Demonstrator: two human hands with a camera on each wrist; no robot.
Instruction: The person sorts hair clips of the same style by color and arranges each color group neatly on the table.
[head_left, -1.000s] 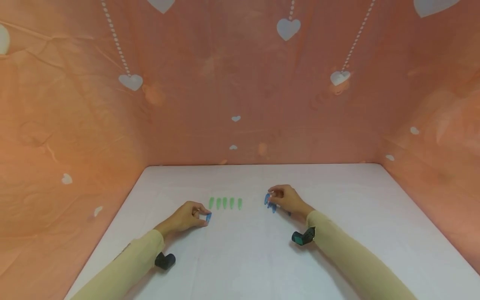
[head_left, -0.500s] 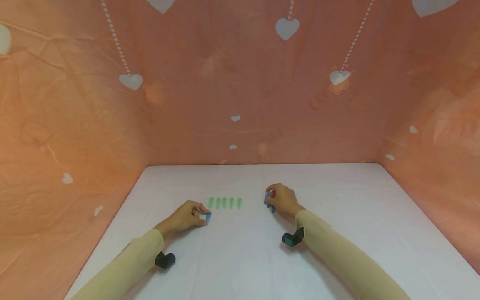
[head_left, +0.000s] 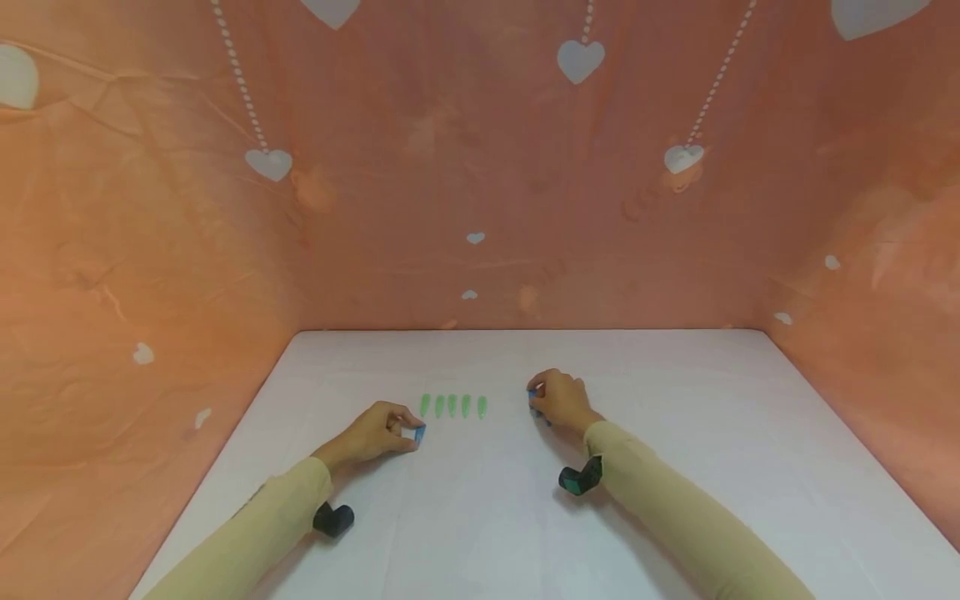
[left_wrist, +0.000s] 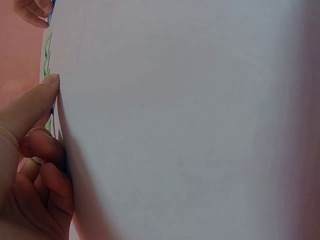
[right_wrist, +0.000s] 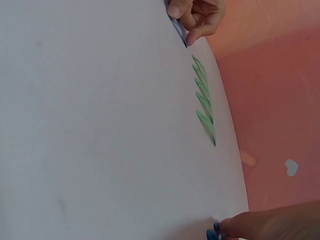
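Near the left end of a row of green pieces, my left hand [head_left: 371, 432] has thumb and forefinger at the two ends of a small blue tapered piece [head_left: 420, 435] on the table. My right hand [head_left: 561, 402] bends over more blue tapered pieces [right_wrist: 212, 234], pinching among them with thumb and fingers; most are covered by the hand. Between the hands and slightly farther off, several green tapered pieces [right_wrist: 204, 103] of like shape lie side by side, their long sides roughly parallel.
A white-covered table [head_left: 472, 517] spreads under both arms. Orange cloth with pale hearts [head_left: 581, 61] hangs at the back and both sides. Each sleeve carries a dark wrist camera [head_left: 333, 521] close to the tabletop.
My right hand has moved left over the blue pieces, and those lying to its right are now out of sight. The left hand keeps its hold; the green row lies as before.
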